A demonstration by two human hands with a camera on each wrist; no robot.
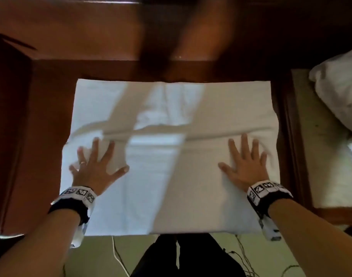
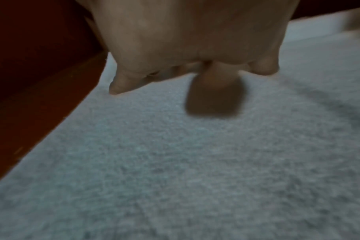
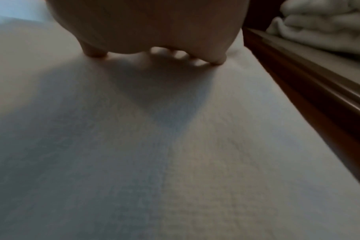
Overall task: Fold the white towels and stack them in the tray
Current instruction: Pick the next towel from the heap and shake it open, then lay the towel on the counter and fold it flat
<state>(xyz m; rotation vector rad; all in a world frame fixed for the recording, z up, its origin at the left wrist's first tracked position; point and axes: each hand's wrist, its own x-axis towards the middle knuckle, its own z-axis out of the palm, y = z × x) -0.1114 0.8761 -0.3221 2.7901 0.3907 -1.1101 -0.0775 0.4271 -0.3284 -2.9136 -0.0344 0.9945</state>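
Lying under both flat hands point(image 1: 97, 168): towel point(image 1: 171, 176)

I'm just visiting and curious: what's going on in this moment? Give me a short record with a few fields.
Activity: a person flattens a white towel spread on a wooden table
Left hand: open, fingers spread, pressing on the towel's left part
Right hand: open, fingers spread, pressing on the towel's right part
Towel state: laid out flat, a crease running across it just beyond the fingertips
Other towels: a crumpled white pile on the right
Wrists: bands with black-and-white markers
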